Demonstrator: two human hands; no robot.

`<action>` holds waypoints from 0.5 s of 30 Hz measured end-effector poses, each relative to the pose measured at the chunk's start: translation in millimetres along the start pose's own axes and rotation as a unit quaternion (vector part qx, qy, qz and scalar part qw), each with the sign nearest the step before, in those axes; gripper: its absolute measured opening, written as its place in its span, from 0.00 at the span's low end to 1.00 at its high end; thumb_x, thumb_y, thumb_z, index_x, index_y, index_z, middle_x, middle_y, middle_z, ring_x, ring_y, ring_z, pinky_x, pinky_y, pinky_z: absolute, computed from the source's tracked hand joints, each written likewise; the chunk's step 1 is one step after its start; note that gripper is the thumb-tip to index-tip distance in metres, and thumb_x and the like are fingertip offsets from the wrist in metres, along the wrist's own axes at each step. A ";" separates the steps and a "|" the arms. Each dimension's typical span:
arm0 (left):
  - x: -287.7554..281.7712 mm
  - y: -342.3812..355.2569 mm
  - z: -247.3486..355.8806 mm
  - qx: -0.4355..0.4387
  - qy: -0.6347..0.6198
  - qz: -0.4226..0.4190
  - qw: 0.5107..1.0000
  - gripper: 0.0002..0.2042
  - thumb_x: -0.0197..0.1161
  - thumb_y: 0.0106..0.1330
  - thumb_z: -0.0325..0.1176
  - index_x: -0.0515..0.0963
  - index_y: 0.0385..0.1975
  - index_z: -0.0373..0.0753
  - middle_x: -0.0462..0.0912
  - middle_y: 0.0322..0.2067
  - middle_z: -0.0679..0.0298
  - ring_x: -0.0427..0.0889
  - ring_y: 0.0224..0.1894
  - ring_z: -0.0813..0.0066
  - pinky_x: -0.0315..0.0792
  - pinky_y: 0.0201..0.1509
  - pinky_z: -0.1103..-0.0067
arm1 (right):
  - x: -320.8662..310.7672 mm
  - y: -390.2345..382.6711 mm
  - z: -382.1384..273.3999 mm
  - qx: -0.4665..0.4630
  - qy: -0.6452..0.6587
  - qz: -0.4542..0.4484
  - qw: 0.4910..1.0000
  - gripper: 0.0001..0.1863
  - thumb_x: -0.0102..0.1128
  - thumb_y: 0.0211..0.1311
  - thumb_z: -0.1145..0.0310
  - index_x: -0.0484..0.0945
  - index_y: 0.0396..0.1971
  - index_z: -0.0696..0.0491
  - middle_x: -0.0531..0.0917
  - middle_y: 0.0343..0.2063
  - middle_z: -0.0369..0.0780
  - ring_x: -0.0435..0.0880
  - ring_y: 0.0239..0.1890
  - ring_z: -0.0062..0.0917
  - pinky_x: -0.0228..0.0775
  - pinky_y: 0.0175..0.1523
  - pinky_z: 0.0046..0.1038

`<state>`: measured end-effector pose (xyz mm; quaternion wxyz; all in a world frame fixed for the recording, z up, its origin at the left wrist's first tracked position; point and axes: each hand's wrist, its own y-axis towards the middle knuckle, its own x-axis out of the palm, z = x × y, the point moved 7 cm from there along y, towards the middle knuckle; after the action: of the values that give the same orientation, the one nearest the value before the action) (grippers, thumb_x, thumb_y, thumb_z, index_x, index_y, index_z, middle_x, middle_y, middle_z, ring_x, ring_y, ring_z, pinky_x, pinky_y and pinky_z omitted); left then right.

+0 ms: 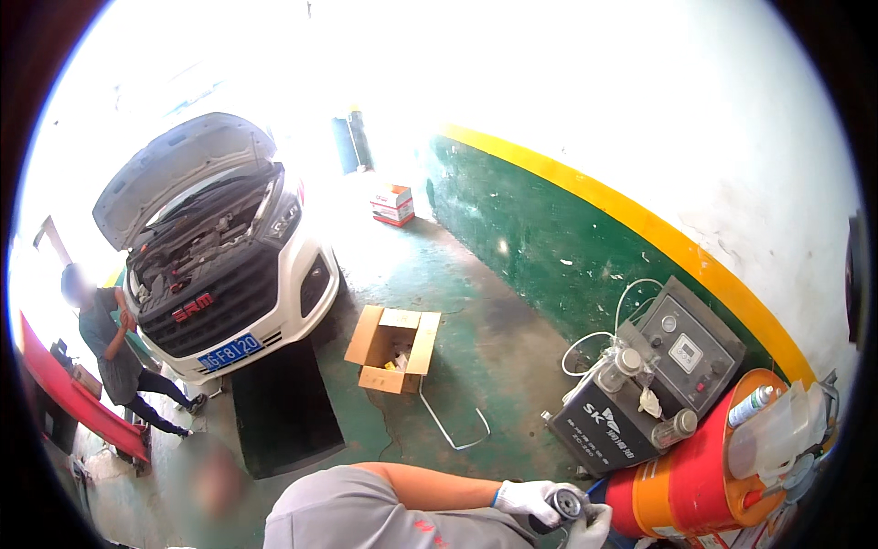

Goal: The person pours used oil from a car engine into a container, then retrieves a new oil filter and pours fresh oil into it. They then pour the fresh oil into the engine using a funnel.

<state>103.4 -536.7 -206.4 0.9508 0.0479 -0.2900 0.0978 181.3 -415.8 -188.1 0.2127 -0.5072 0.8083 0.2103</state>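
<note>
A round dial pressure gauge (567, 503) with a black rim is held low in front of me, at the bottom right of the head view. My left hand (523, 498), in a white glove, is closed around its near side; my bare forearm reaches across to it from a grey sleeve. On the gauge's other side is my right hand (591, 527), also gloved in white, its fingers bent against the gauge. The lower part of that hand is cut off by the frame edge. Just beyond both hands stands a dark grey machine (608, 425) with clear canisters and a control panel.
A red and orange drum (681, 494) bearing a spray can and plastic jugs is at right. An open cardboard box (393, 377) and a bent white tube (448, 430) lie ahead. A white vehicle (297, 311) has its hood raised; a person (114, 343) stands beside it.
</note>
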 end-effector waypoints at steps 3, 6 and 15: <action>-5.8 39.5 25.3 0.022 0.022 -0.018 0.999 0.38 0.74 0.49 0.34 0.62 0.61 0.35 0.73 0.55 0.60 0.69 0.58 0.72 0.62 0.63 0.73 | -21.8 31.4 5.2 0.006 0.077 0.051 0.996 0.23 0.51 0.60 0.79 0.65 0.57 0.63 0.74 0.51 0.50 0.75 0.52 0.32 0.64 0.59 0.31; -3.6 82.2 53.4 0.082 0.097 -0.075 0.989 0.38 0.75 0.46 0.37 0.65 0.59 0.35 0.71 0.56 0.58 0.69 0.58 0.70 0.61 0.64 0.71 | -48.9 58.0 17.8 0.081 0.053 -0.015 0.995 0.16 0.52 0.60 0.78 0.74 0.49 0.63 0.80 0.45 0.46 0.78 0.47 0.30 0.67 0.56 0.31; -30.8 165.9 77.6 0.088 0.282 -0.071 0.953 0.44 0.76 0.45 0.46 0.61 0.62 0.35 0.69 0.55 0.57 0.68 0.58 0.66 0.63 0.62 0.70 | -141.3 135.6 -23.2 -0.105 -0.137 0.089 0.981 0.05 0.63 0.53 0.72 0.76 0.26 0.55 0.78 0.24 0.47 0.79 0.28 0.42 0.70 0.35 0.35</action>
<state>0.8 -391.1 -153.7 0.9904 0.1223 0.0043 0.0645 110.8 -271.6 -73.5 0.2480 -0.4192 0.7867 0.3793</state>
